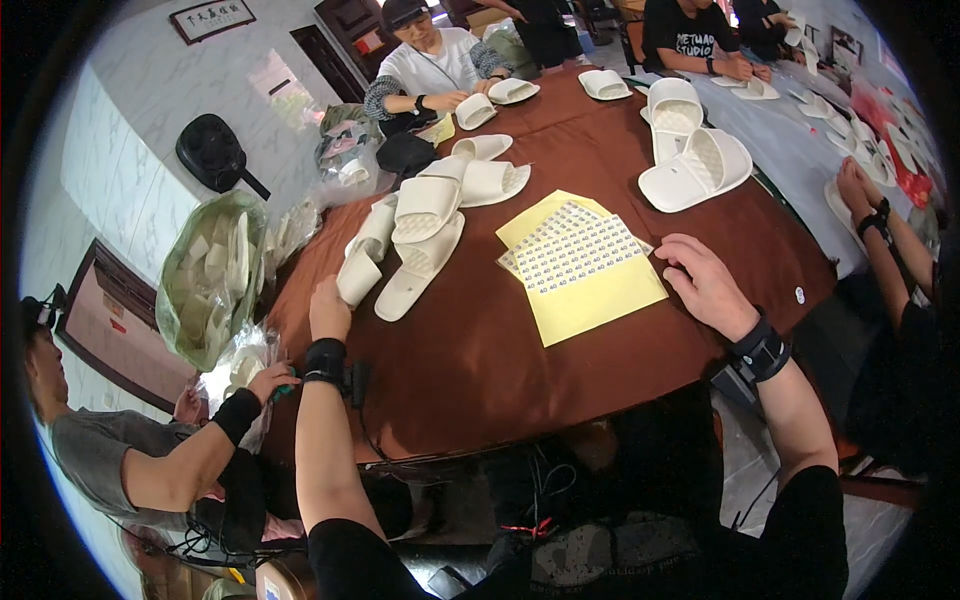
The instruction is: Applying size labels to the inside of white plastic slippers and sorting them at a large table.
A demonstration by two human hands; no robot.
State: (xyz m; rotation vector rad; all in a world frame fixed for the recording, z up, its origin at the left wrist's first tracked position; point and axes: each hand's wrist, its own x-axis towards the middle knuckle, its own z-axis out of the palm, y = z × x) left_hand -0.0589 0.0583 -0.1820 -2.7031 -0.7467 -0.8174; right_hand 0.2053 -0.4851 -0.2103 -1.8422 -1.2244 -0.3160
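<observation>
My left hand point(329, 311) is closed on the near end of a cream slide slipper point(359, 277) at the left of the table. Beside that slipper lie several more cream slippers point(420, 262), some resting on one another. My right hand point(708, 287) is by the right edge of a yellow sticker sheet point(594, 298), fingers bent and a little apart, with nothing visible in them. Rows of small white labels cover the sheet's upper part. Under it, other label sheets point(551, 213) stick out at the top left.
A brown cloth covers the table point(480, 370). Two slippers point(697, 170) lie at its right side. Across it, a person point(437, 62) handles slippers; another person point(150, 450) sits at my left near a bag of slippers point(212, 275). More people work at a second table point(765, 125).
</observation>
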